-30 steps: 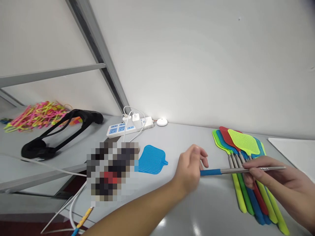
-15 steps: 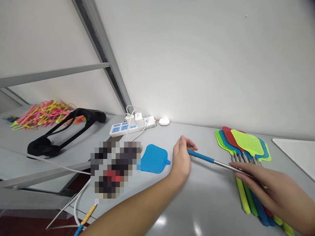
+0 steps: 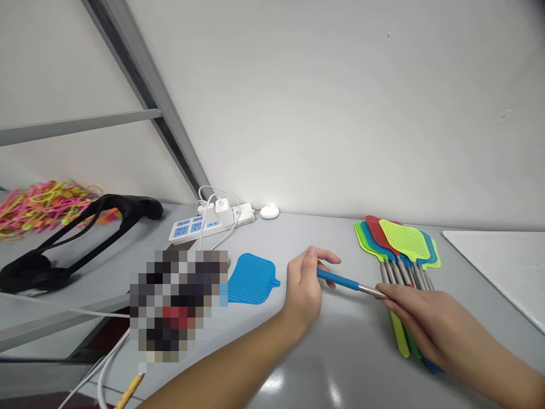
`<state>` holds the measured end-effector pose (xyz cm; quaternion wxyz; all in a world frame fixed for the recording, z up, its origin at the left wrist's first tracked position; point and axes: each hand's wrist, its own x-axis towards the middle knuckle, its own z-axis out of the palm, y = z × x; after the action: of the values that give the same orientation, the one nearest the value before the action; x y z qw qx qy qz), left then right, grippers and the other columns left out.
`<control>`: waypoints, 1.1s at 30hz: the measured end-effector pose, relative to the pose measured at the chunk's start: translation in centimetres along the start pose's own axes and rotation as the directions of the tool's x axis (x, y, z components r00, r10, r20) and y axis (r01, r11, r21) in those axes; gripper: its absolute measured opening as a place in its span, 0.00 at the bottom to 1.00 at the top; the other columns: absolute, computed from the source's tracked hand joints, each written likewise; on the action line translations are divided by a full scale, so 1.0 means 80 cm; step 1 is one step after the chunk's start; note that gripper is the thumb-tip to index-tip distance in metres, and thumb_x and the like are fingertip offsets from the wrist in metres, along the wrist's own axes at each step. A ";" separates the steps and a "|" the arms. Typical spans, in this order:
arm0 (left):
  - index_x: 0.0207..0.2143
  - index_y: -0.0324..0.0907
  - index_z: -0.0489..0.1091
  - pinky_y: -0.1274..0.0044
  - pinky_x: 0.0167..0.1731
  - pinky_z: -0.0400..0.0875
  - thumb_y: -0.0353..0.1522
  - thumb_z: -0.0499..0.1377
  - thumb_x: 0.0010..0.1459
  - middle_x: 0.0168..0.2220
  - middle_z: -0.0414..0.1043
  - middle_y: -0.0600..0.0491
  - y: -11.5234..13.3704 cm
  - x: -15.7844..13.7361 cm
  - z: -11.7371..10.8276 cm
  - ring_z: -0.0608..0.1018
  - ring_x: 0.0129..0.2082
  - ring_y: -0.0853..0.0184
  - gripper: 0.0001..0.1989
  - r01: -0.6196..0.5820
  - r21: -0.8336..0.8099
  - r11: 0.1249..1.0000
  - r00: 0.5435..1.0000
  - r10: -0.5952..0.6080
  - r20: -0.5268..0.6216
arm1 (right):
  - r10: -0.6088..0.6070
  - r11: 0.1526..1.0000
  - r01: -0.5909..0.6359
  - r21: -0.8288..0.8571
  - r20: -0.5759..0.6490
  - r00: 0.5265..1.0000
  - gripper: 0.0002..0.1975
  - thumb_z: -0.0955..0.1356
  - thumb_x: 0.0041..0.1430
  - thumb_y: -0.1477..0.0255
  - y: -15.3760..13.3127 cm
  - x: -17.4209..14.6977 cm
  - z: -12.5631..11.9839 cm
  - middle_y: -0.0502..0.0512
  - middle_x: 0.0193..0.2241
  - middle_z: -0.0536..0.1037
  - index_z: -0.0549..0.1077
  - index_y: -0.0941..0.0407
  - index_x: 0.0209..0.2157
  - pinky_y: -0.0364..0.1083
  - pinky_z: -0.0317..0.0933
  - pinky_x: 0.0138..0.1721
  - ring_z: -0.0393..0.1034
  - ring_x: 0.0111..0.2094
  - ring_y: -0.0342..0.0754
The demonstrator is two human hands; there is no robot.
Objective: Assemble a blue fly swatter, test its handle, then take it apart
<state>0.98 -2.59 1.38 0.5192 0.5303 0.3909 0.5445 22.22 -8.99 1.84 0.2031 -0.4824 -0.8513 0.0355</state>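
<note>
A slim rod hangs slantwise above the bench (image 3: 323, 352), between the two hands. Its sleeve (image 3: 340, 280) is smooth, matte blue and round; the bare length beyond it is shiny metal. The right hand (image 3: 385, 295) holds the metal end in a narrow pinch of thumb and fingers, which hide its tip. The left hand (image 3: 317, 272) is loosely curled, its index finger outstretched, and meets the blue end; whether it grips there cannot be told.

Left of that hand lies a detached blue swatter head (image 3: 253, 279), a flat plastic mesh of tiny holes with rounded corners and a short, narrow socket. Behind and below the right hand, a fanned stack of swatters (image 3: 405, 238) overlaps in lime, red, blue and green: perforated paddles, thin metal shafts and smooth coloured grips, partly covered by the hand. Farther left, a glossy white power strip (image 3: 187, 230) sits near a domed white disc (image 3: 269, 212).
</note>
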 end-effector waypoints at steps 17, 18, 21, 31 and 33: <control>0.21 0.39 0.70 0.78 0.22 0.66 0.39 0.45 0.67 0.31 0.77 0.47 0.004 -0.011 0.011 0.74 0.26 0.68 0.26 0.070 -0.128 0.989 0.997 -0.067 0.030 | 0.039 0.999 -0.039 0.017 0.031 0.999 0.13 0.58 0.68 0.71 -0.017 0.001 0.001 0.54 0.33 0.81 0.70 0.54 0.48 0.42 0.62 0.23 0.76 0.28 0.48; 0.21 0.39 0.70 0.78 0.23 0.67 0.39 0.45 0.67 0.31 0.77 0.46 0.004 -0.011 0.011 0.75 0.27 0.67 0.26 0.064 -0.127 0.990 0.998 -0.060 0.035 | 0.038 0.999 -0.039 0.021 0.020 0.999 0.13 0.58 0.68 0.71 -0.017 0.001 0.001 0.54 0.33 0.81 0.70 0.53 0.47 0.42 0.62 0.23 0.77 0.28 0.48; 0.22 0.39 0.70 0.76 0.24 0.69 0.38 0.45 0.65 0.31 0.75 0.47 0.005 -0.011 0.011 0.75 0.26 0.66 0.23 0.049 -0.127 0.991 0.997 -0.040 0.069 | 0.030 0.999 -0.030 0.025 -0.009 1.000 0.12 0.59 0.68 0.70 -0.012 0.000 0.002 0.54 0.33 0.82 0.72 0.52 0.46 0.42 0.64 0.23 0.77 0.28 0.48; 0.32 0.41 0.71 0.77 0.31 0.67 0.32 0.52 0.62 0.30 0.72 0.51 0.011 -0.005 -0.002 0.73 0.29 0.68 0.10 -0.381 0.337 0.861 0.913 0.292 0.284 | 0.010 0.997 -0.014 -0.074 -0.050 0.999 0.14 0.62 0.65 0.64 0.037 -0.015 0.010 0.57 0.42 0.80 0.71 0.50 0.49 0.53 0.70 0.40 0.76 0.41 0.57; 0.33 0.40 0.72 0.77 0.31 0.68 0.31 0.51 0.61 0.31 0.73 0.50 0.013 -0.005 -0.003 0.73 0.29 0.67 0.09 -0.485 0.394 0.781 0.862 0.350 0.366 | 0.035 0.998 -0.037 -0.058 -0.040 0.999 0.14 0.62 0.64 0.64 0.045 -0.016 0.010 0.58 0.43 0.79 0.72 0.50 0.48 0.57 0.70 0.43 0.75 0.43 0.59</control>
<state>0.53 -3.07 2.27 0.2874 0.7841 0.3077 0.4559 25.35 -8.03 -0.23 0.2048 -0.5040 -0.8391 0.0047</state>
